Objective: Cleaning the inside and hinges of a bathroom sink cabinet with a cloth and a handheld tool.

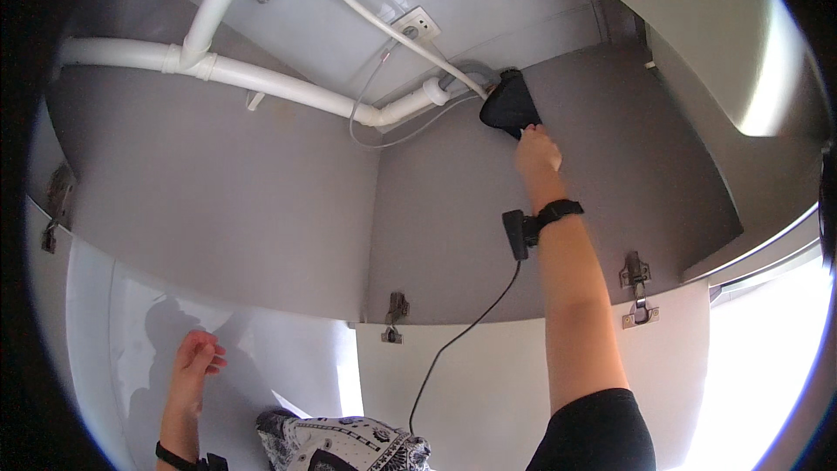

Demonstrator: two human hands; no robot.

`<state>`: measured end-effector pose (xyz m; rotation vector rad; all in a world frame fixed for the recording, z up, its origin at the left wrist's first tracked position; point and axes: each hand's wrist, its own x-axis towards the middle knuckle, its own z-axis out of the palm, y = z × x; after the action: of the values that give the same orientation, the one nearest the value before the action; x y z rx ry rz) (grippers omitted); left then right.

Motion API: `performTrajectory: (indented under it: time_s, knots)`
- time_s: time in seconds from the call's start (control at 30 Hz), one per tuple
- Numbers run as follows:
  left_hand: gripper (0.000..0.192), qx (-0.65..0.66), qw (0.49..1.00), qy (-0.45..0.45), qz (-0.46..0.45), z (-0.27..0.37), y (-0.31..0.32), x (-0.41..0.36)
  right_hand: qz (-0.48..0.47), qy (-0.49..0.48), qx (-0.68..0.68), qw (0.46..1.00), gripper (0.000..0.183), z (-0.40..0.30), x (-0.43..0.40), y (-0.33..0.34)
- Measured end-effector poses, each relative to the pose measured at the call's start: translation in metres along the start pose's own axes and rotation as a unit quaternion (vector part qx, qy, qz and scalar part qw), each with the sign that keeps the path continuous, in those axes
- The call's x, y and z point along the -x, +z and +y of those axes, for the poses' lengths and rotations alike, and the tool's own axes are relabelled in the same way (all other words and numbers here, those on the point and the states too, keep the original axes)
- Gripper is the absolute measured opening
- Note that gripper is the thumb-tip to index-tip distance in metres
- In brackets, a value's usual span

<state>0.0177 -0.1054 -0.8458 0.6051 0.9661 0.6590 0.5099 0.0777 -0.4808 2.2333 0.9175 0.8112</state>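
My right hand point(539, 149) is stretched out inside a grey cabinet and pinches the lower edge of a dark black item point(513, 104), perhaps a cloth or a bag. It lies against the right-hand grey panel point(451, 209), where the white hose point(366, 13) ends from view behind it. Part of a grey corrugated pipe point(480, 69) shows beside the item. Low on the left, my left hand point(199, 352) hangs free with its fingers loosely bent, holding nothing.
A white plastic drain pipe point(281, 85) with a branch crosses the cabinet. A wall socket point(418, 25) holds a plug with a thin cable point(353, 118). Metal hinges point(395, 317) point(637, 291) join the doors. A black cord point(451, 340) runs from my right wrist strap.
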Motion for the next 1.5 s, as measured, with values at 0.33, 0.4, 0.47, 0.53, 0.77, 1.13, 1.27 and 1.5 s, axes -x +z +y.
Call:
performTrajectory:
  time_s: [0.33,0.4,0.47,0.53,0.77,1.13,1.27,1.5]
  knots:
    - [0.02,-0.015,1.0,0.015,0.003,0.012,-0.02,0.013,-0.015,-0.045,-0.069,0.997,0.042,-0.049,0.089,0.058]
    - [0.022,-0.016,0.999,0.03,0.007,0.013,-0.021,0.014,-0.029,-0.05,-0.08,0.995,0.043,-0.056,0.098,0.065]
    - [0.022,-0.015,1.0,0.023,0.008,0.018,-0.021,0.016,-0.058,-0.045,-0.106,0.992,0.044,-0.062,0.098,0.078]
    - [0.022,-0.016,1.0,0.015,0.016,0.018,-0.026,0.017,-0.056,-0.052,-0.094,0.993,0.043,-0.073,0.099,0.061]
    - [0.02,-0.008,0.999,-0.017,0.036,-0.001,-0.033,0.014,-0.044,-0.039,-0.068,0.996,0.043,-0.09,0.039,0.067]
    - [0.016,-0.019,0.998,-0.045,0.038,-0.011,-0.02,0.001,-0.128,-0.105,-0.108,0.98,0.039,-0.173,0.069,0.146]
    - [0.018,-0.013,0.998,-0.038,0.041,-0.007,-0.028,-0.003,-0.142,-0.107,-0.1,0.979,0.034,-0.204,0.07,0.183]
    - [0.017,-0.002,0.996,-0.021,0.085,-0.003,-0.044,-0.001,-0.183,-0.188,-0.072,0.962,0.035,-0.217,0.068,0.183]
